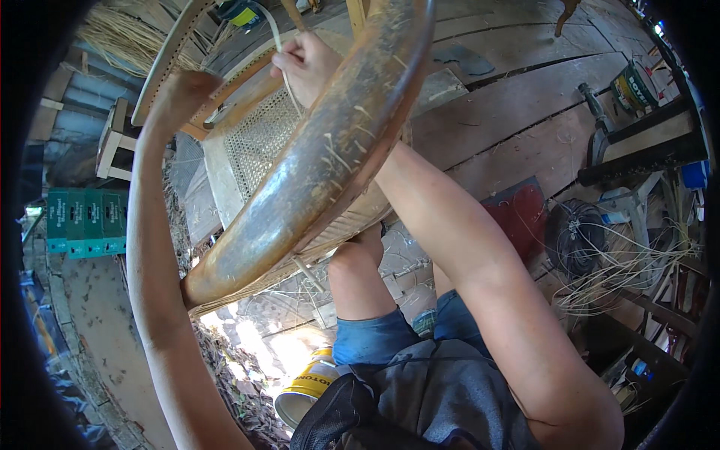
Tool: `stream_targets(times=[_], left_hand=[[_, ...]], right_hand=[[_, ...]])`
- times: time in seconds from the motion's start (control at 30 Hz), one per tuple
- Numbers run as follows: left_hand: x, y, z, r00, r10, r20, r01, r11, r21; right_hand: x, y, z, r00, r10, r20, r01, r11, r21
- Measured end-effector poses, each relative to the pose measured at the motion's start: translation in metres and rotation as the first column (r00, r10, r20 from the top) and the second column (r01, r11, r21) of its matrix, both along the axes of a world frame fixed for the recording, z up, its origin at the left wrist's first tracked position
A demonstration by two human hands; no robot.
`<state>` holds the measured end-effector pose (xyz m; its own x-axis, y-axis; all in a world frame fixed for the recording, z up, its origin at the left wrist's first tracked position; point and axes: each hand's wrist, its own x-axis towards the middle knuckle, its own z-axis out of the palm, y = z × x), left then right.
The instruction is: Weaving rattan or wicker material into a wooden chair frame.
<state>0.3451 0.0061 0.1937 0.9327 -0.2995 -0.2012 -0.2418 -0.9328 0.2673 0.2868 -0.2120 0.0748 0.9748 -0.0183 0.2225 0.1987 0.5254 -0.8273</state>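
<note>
Cane strand rises taut from the woven seat inside the curved wooden frame, right hand fingers clenched on it, left hand cupped on the frame edge, so weaving looks underway and the next pull calls for steady tension.

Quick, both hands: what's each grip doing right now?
Left hand: behind the chair's woven cane panel; grip cannot be told.
Right hand: closed, pinching a cane strand.
</note>
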Motion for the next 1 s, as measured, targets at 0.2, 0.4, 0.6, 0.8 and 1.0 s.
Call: stream_targets(times=[0.2,0.4,0.6,0.8,1.0], left_hand=[[-0.069,-0.113,-0.019,0.672,-0.327,-0.665,0.033,0.91,-0.414],[-0.062,-0.109,-0.058,0.799,-0.413,-0.436,0.175,0.855,-0.489],[-0.083,-0.107,-0.07,0.87,-0.431,-0.239,0.175,0.724,-0.667],[-0.093,-0.088,-0.042,0.996,-0.083,0.031,0.079,0.675,-0.734],[-0.094,-0.105,-0.023,0.927,0.066,-0.37,-0.309,0.694,-0.651]], right_hand=[[0.029,-0.007,-0.01,0.982,-0.177,0.065,0.184,0.975,-0.123],[0.009,-0.029,-0.004,0.998,-0.009,0.054,0.005,0.997,0.074],[-0.04,-0.023,0.006,0.996,-0.029,-0.082,0.043,0.983,0.177],[-0.197,-0.07,-0.061,0.983,-0.121,0.139,0.184,0.664,-0.724],[-0.215,-0.049,-0.099,0.941,-0.074,0.332,0.322,0.508,-0.799]])
